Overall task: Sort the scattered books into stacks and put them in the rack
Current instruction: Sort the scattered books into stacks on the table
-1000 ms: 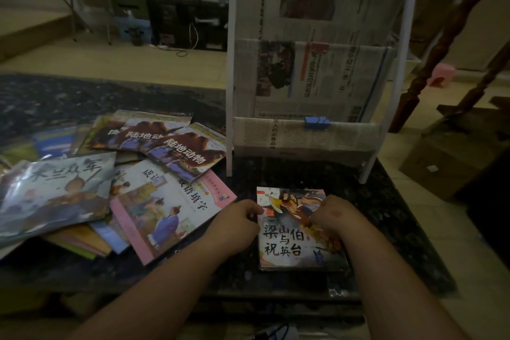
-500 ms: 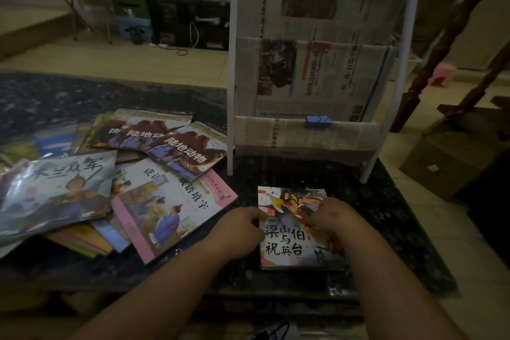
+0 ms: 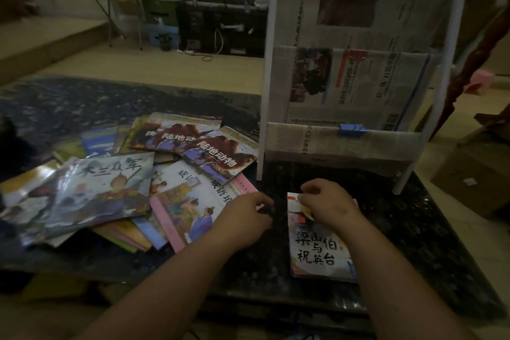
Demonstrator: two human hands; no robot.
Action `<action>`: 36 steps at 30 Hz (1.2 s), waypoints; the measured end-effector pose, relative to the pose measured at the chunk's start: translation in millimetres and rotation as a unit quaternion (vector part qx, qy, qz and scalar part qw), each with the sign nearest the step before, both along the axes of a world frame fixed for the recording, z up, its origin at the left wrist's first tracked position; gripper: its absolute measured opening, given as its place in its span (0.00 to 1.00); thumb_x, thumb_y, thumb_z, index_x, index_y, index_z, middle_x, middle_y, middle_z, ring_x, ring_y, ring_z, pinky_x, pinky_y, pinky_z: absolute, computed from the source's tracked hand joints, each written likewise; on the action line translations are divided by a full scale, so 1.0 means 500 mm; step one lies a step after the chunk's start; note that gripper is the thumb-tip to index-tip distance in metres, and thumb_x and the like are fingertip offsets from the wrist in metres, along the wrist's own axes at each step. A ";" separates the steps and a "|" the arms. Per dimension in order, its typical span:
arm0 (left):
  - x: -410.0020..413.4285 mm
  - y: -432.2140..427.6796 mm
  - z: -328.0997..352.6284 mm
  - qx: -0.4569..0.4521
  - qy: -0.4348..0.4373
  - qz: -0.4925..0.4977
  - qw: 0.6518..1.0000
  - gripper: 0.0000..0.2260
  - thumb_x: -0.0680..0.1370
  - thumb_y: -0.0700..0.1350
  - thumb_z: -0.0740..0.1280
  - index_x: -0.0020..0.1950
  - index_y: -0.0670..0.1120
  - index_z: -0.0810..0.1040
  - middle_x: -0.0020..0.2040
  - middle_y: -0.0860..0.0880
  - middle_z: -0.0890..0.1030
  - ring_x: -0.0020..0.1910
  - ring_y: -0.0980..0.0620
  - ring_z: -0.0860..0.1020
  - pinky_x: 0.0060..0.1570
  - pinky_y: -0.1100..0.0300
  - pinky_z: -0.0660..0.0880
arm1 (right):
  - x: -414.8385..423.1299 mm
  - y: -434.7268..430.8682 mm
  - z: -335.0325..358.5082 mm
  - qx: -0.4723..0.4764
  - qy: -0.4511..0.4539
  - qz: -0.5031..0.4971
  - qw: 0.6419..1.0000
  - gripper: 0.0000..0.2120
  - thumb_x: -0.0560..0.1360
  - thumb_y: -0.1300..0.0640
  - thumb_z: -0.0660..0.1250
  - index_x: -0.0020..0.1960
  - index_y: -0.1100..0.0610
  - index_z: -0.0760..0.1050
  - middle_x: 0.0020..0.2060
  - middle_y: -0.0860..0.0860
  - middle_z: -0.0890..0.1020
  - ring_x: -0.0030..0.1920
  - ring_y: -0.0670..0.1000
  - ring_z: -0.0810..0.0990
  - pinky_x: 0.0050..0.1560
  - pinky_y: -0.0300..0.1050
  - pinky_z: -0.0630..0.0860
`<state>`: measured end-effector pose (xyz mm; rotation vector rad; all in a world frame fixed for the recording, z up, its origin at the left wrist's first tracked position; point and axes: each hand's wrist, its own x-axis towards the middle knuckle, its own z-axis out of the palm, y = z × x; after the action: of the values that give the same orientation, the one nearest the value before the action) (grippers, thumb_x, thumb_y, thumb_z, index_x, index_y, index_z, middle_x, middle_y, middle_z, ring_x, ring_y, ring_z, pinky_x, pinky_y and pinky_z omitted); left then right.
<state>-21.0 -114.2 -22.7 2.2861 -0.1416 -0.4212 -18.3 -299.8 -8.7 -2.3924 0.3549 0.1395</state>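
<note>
Lower right of the frame, our right hand [image 3: 328, 203] curls its fingers over the top edge of the stacked books [image 3: 317, 251], just below the rack [image 3: 350, 85]. Our left hand [image 3: 245, 218] sits loosely curled beside the scattered pile [image 3: 110, 190] at centre-left, and we can't tell whether it grips anything.

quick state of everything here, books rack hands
small stack, flat on the table, before the rack
scattered books, loose overlapping pile, unsorted
rack, upright, newspaper-lined, no books showing
blue clip, clamped on the lowest pocket's rim
left hand, fingers curled by the pile, hold unclear
right hand, fingers curled on the small stack's top, grip unclear
</note>
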 end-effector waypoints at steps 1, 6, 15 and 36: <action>0.005 0.012 0.005 0.002 -0.008 0.009 1.000 0.15 0.77 0.47 0.68 0.63 0.58 0.77 0.60 0.49 0.79 0.41 0.57 0.78 0.38 0.63 0.74 | 0.004 0.011 0.002 0.017 -0.009 0.010 1.000 0.17 0.77 0.53 0.67 0.66 0.53 0.75 0.61 0.49 0.78 0.59 0.49 0.76 0.58 0.45 0.74; 0.020 0.069 0.023 -0.006 -0.029 0.066 0.997 0.15 0.77 0.46 0.66 0.63 0.57 0.77 0.59 0.50 0.79 0.45 0.54 0.78 0.42 0.59 0.74 | 0.020 0.064 0.009 0.065 -0.037 0.044 0.996 0.17 0.77 0.53 0.68 0.64 0.53 0.76 0.60 0.49 0.79 0.56 0.46 0.76 0.54 0.41 0.70; 0.034 0.168 0.041 0.037 -0.069 0.097 0.992 0.14 0.77 0.48 0.67 0.64 0.54 0.77 0.56 0.53 0.79 0.50 0.53 0.78 0.51 0.59 0.74 | 0.045 0.165 0.005 0.101 -0.035 0.072 0.992 0.17 0.76 0.54 0.68 0.65 0.52 0.76 0.61 0.49 0.78 0.56 0.47 0.76 0.55 0.43 0.72; 0.061 0.325 0.001 0.369 -0.034 0.110 0.922 0.20 0.80 0.54 0.56 0.72 0.63 0.66 0.77 0.43 0.58 0.74 0.37 0.55 0.71 0.38 0.58 | 0.054 0.308 -0.013 0.149 0.003 0.127 0.981 0.17 0.77 0.55 0.68 0.65 0.54 0.76 0.58 0.48 0.78 0.53 0.44 0.76 0.47 0.34 0.71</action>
<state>9.4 48.2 -22.1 3.0164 0.2921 -0.3044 8.8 -145.8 -15.4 -2.1304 0.0248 0.2956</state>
